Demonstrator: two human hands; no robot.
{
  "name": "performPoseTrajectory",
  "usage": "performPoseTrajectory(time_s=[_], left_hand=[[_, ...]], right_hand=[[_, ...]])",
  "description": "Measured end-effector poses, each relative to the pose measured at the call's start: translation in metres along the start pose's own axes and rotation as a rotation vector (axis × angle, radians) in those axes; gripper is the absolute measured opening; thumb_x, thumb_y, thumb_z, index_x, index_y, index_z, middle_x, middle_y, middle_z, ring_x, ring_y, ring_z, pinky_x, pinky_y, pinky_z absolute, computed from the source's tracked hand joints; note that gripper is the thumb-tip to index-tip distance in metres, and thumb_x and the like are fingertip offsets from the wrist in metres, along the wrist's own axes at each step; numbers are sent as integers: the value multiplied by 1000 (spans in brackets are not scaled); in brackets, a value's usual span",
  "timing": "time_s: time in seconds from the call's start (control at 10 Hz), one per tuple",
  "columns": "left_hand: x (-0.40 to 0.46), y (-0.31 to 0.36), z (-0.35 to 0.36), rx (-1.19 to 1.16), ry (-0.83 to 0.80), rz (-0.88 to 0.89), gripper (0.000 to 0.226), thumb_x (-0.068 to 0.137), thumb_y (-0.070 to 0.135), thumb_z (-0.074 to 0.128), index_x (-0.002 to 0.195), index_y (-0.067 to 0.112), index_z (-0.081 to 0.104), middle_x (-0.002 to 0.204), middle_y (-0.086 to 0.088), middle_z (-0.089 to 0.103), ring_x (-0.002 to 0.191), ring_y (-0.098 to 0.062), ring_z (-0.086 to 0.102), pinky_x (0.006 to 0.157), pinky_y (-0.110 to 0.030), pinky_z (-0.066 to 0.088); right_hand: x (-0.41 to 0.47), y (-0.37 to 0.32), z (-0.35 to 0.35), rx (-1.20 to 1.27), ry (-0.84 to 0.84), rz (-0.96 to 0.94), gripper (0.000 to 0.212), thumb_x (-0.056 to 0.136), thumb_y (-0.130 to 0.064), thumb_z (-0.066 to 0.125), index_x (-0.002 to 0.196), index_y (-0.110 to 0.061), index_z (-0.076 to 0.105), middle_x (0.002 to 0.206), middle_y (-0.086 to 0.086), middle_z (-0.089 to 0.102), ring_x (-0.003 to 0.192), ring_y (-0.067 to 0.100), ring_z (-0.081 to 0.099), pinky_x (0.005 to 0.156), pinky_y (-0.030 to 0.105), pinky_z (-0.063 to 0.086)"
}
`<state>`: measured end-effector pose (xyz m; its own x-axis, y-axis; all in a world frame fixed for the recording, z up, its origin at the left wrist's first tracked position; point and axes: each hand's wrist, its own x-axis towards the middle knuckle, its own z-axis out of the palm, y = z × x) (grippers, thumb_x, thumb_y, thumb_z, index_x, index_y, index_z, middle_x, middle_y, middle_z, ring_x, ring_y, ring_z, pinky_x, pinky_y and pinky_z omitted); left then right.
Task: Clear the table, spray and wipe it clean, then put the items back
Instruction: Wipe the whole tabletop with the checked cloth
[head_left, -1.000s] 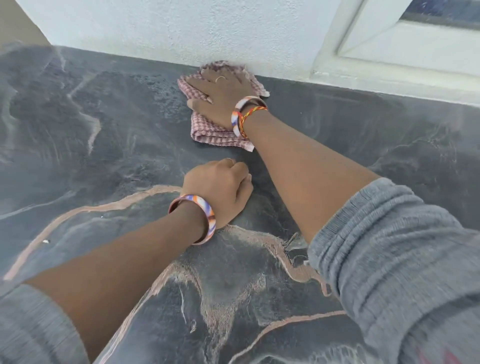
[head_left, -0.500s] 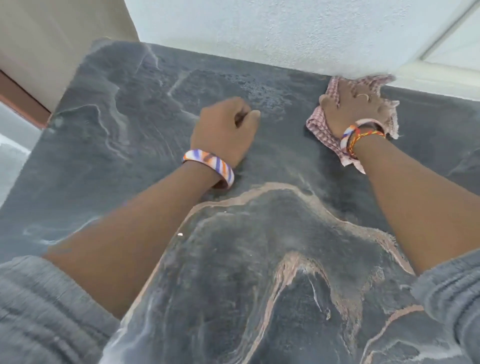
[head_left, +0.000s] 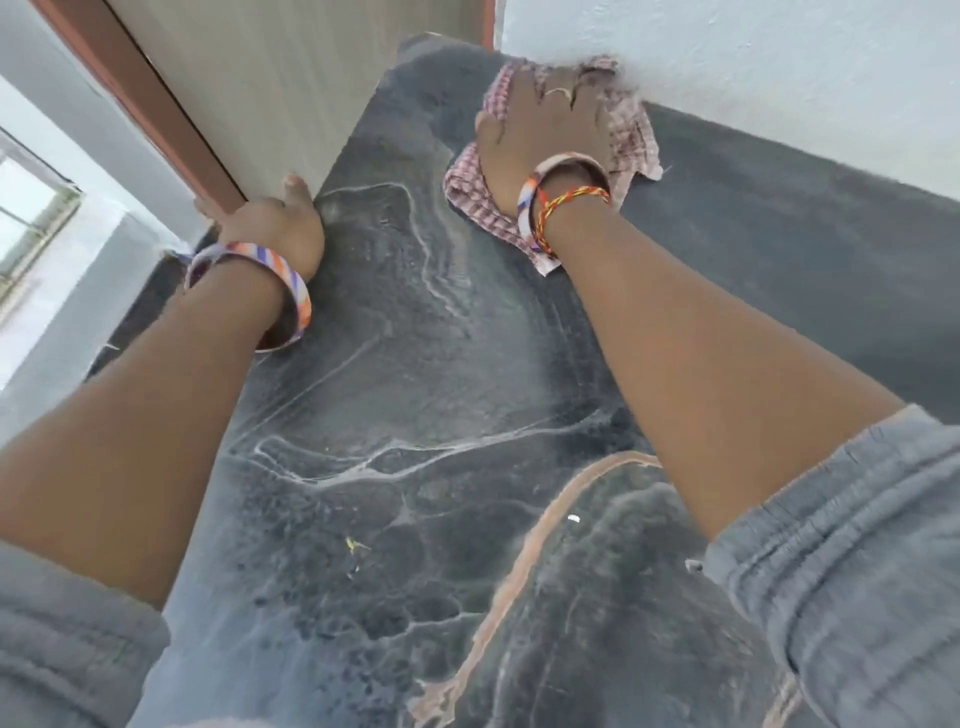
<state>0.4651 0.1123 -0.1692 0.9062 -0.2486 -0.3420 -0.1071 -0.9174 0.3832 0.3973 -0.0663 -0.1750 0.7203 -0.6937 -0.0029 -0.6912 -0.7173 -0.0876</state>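
Head view looks down on a dark, marbled table (head_left: 415, 395) streaked with pale and tan veins; the right hand (head_left: 545, 130) lies palm down, fingers spread flat, pressing a pink checked cloth (head_left: 631, 135) onto the far edge of the table, near its far left corner, where the top meets a white textured wall (head_left: 753, 57); the hand holds the cloth down by pressure rather than closing around it, and the cloth's edges stick out on both sides of the palm and below the wrist; a striped bangle (head_left: 530, 202) and a red-and-yellow thread band (head_left: 571, 200) sit on that wrist; the left hand (head_left: 270, 223) rests on the table's left edge, thumb on top, fingers curling over the edge out of sight, so whether they grip it I cannot tell; another striped bangle (head_left: 249, 254) circles its wrist; a pale wood-grain panel (head_left: 249, 78) rises just beyond the left edge; grey sleeves (head_left: 857, 545) are pushed up both forearms; small pale specks (head_left: 573, 518) lie on the near part of the table.
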Motion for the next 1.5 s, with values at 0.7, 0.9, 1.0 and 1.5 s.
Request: performPoseTrajectory(time_s=[0.7,0.9,1.0,1.5], left_hand=[[3,-3,4,-42,52,106,45,97,5,23,139,-10,22,115,-30,55,105,-41,55,74,-42,40],[1,-4,2,96,58,225,44,96,2,20,138,-10,21,105,-29,56,81,-36,52,66,-40,36],[0,-6,4,45,38,153,48,96,1,23,141,-12,12,124,-34,49,111,-45,50,74,-40,36],[-7,-9,-4,43,101,178,44,99,17,19,112,-8,54,118,-30,57,109,-44,53,80,-42,41]], right_hand=[[41,-63,-4,49,-60,-352,48,100,-31,23,147,-20,26,154,7,26,140,24,26,113,37,21],[-18,-69,10,26,-60,-619,49,100,-35,27,147,-23,27,156,3,22,143,22,19,117,35,16],[10,-67,4,-13,-39,-488,52,98,-41,24,148,-26,23,156,3,21,144,24,15,116,42,14],[-63,-43,5,33,-31,-226,52,98,-41,24,148,-28,18,158,-2,15,144,24,15,115,43,9]])
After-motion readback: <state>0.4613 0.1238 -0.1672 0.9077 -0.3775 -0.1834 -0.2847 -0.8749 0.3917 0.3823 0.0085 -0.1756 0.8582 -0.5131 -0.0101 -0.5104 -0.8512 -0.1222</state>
